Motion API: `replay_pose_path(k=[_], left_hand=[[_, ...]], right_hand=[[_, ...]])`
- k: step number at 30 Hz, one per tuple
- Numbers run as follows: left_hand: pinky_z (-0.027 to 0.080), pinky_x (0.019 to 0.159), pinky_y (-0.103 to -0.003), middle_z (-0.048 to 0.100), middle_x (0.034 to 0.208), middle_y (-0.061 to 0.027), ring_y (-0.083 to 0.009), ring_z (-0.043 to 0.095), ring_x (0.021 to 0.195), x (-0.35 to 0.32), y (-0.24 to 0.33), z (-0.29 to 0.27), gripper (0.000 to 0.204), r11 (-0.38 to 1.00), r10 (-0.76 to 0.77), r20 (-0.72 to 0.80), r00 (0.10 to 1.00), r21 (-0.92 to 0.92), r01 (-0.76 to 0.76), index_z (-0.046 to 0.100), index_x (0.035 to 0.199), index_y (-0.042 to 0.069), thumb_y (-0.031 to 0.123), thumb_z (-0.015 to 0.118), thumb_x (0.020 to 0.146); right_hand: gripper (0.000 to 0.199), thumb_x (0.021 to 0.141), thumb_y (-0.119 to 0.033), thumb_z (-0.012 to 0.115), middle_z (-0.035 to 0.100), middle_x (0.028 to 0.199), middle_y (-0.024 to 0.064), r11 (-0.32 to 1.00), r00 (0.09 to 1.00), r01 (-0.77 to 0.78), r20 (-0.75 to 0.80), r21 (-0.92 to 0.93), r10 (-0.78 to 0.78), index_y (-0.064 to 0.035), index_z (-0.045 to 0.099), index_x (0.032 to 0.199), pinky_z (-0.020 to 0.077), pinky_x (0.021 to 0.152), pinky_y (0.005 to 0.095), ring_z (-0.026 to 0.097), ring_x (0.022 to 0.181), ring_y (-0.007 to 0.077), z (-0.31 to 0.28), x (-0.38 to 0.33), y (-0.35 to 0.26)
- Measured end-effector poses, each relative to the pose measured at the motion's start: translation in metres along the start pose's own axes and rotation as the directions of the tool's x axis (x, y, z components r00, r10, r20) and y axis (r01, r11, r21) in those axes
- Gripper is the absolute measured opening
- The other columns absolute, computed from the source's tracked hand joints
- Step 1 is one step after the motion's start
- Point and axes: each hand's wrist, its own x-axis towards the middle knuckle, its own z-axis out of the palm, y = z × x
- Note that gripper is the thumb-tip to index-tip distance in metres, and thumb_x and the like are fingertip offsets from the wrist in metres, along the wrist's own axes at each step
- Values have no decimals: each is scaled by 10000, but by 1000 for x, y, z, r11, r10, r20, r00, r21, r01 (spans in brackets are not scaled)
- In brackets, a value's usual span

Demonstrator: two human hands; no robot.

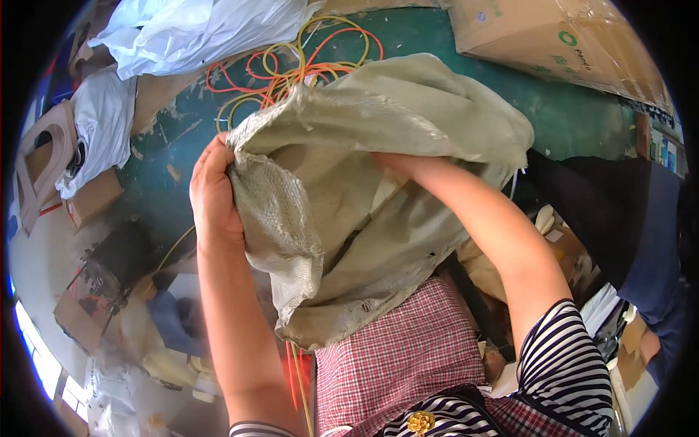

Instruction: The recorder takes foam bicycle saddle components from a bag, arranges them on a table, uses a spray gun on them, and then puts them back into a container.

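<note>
Both forearms are bare from the short sleeves down to the left hand; the right hand is out of sight. The top is striped in dark navy and white, with narrow bands that curve around the right sleeve; only a thin striped edge shows of the left sleeve. Over the top lies a red-and-white checked apron, its fine gingham pattern covering the front. A small gold flower-shaped button sits at the apron's upper part, on a dark strap.
</note>
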Motion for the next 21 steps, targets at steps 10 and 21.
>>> replay_pose_path(k=[10,21], left_hand=[[462,664,-230,596,804,-23,-99,548,694,13,27,25,167,996,26,82,996,86,-33,605,896,5,44,455,831],[444,689,-221,619,845,-23,-96,553,754,13,40,44,208,971,139,123,983,176,-159,635,965,-4,60,525,800]], right_hand=[[483,844,-310,558,467,1307,110,790,969,123,-101,-601,-227,-137,459,1284,330,1013,380,408,1215,268,-86,39,18],[702,688,-308,713,372,1358,143,698,961,234,268,-676,-62,-102,427,1294,287,1020,472,347,1251,320,23,33,-4]])
